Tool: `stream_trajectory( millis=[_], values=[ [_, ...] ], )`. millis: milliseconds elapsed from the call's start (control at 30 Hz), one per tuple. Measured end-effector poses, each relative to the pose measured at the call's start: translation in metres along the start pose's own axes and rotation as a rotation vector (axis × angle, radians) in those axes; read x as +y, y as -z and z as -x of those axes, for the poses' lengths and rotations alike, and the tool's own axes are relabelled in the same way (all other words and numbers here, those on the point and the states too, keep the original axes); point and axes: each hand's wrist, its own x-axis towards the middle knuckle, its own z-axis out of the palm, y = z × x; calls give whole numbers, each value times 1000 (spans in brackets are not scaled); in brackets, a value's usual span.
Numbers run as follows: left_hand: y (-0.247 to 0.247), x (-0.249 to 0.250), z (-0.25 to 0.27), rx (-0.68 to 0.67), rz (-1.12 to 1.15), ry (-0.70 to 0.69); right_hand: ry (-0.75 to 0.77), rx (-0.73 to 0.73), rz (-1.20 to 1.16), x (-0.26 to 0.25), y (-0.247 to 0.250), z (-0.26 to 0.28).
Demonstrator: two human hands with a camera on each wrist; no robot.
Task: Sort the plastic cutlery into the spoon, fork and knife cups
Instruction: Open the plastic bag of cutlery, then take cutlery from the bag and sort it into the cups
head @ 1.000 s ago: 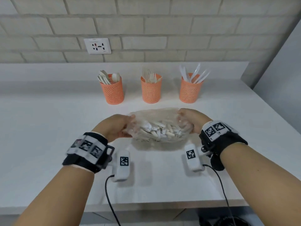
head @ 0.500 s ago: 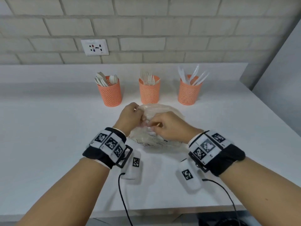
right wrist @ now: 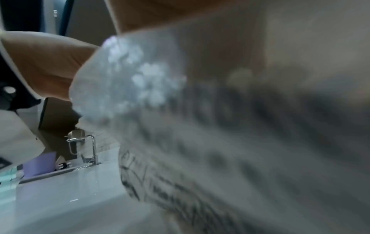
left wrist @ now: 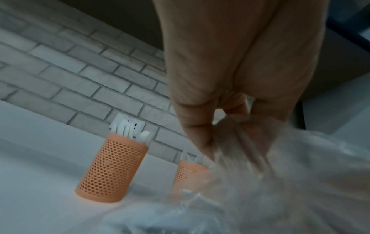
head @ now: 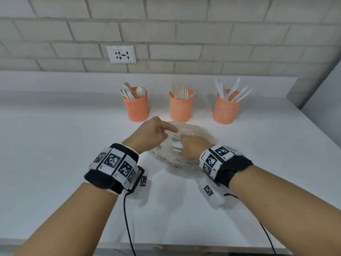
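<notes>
A clear plastic bag of white cutlery lies on the white counter in front of three orange mesh cups. The spoon cup is on the left, the fork cup in the middle and the knife cup on the right. My left hand pinches the bunched top of the bag. My right hand grips the bag just beside it, fingers curled into the film. In the left wrist view my fingers pinch the bag, with the spoon cup and fork cup behind. The blurred bag fills the right wrist view.
A brick wall with a socket runs behind the cups. The counter's front edge is near my forearms, and its right edge meets a grey panel. A tap and sink show far off in the right wrist view.
My hands moved from the two sides of the bag to its middle top, gathering the film together. The bag has bunched up and its cutlery is now mostly hidden.
</notes>
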Motion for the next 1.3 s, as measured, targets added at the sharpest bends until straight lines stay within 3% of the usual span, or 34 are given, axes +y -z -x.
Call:
stream_trajectory(
  millis=[200, 433, 500, 600, 800, 1133, 1300],
  values=[
    [-18, 12, -3, -20, 11, -83, -45, 76, 171, -20, -4, -7],
    [-5, 6, -8, 27, -190, -120, -48, 29, -31, -10, 9, -7],
    [-7, 2, -7, -19, -228, -117, -70, -57, -3, -5, 17, -4],
    [-13, -2, -6, -114, -277, -75, -26, -47, 15, 1, 30, 0],
    [-23, 5, -10, -164, -256, -89, 8, -84, 112, 11, 43, 13],
    [-22, -10, -28, -20, -275, 81, -5, -100, 14, 41, 44, 28],
    [-23, -24, -31, -74, -332, 256, -53, -115, -232, 62, 49, 36]
  ],
)
